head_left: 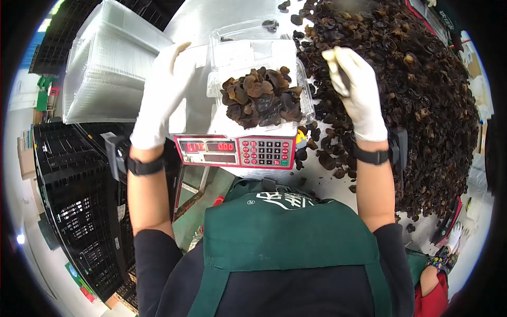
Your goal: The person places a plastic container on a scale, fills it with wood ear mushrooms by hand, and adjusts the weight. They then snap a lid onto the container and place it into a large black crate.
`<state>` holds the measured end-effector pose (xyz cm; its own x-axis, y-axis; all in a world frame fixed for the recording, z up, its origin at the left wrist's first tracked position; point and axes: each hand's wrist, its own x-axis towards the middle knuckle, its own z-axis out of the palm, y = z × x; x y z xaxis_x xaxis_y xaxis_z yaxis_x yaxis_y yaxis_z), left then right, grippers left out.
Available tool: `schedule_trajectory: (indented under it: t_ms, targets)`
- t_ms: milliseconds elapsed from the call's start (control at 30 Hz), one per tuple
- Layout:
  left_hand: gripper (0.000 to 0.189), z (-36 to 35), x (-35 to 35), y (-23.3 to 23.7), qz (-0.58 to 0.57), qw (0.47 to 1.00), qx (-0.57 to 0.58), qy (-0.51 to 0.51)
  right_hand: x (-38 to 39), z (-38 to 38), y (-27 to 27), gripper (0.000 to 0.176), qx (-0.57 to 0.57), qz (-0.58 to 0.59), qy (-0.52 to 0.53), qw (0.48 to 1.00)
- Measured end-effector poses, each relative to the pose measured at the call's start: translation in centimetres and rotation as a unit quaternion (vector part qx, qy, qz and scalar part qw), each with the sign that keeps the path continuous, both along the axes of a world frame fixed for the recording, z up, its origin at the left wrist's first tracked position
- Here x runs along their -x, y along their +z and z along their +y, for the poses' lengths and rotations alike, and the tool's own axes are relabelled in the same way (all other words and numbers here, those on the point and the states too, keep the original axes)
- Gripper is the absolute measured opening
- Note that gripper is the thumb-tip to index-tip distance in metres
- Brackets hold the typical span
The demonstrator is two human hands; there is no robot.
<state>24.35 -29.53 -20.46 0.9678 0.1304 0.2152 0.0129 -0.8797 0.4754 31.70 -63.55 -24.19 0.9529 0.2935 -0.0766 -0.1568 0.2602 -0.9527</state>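
Note:
A clear plastic clamshell box lies with its lid raised on a red-and-white digital scale. Dark brown wood ear mushrooms are heaped in it. My left hand, in a white glove, is beside the box at the scale's left edge, fingers stretched out and nothing in them. On the other side, my right hand, also gloved, hovers over the edge of a big mushroom pile. Its thumb and fingertips are pinched together; a dark patch shows between them, and I cannot tell whether it is a mushroom piece.
Nested clear plastic boxes stand in a tall stack at the left. Black crates are piled below them. Loose mushrooms lie along the metal table. At the lower right, another person's gloved hand and red sleeve show.

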Motion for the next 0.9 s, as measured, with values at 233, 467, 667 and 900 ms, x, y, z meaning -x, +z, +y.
schedule_trajectory:
  t_ms: [233, 467, 667, 900]
  targets:
    - [0.069, 2.0, -5.7, -1.5, 0.140, 0.979, -0.146, -0.022, 7.3, -6.3, -5.9, 0.027, 0.047, 0.098, 0.000, 0.994]
    - [0.067, -0.8, -8.3, -3.2, 0.145, 0.957, -0.252, 0.012, 9.3, -5.6, -3.8, 0.024, 0.096, 0.112, 0.023, 0.989]
    - [0.043, -3.9, -3.5, 0.5, 0.043, 0.984, -0.167, -0.050, 9.7, -3.9, -1.6, 0.018, 0.183, 0.025, 0.027, 0.982]
    - [0.015, -8.8, 3.2, 0.8, 0.009, 0.974, 0.075, -0.215, 9.1, -1.2, -0.3, 0.015, 0.230, -0.128, 0.051, 0.963]
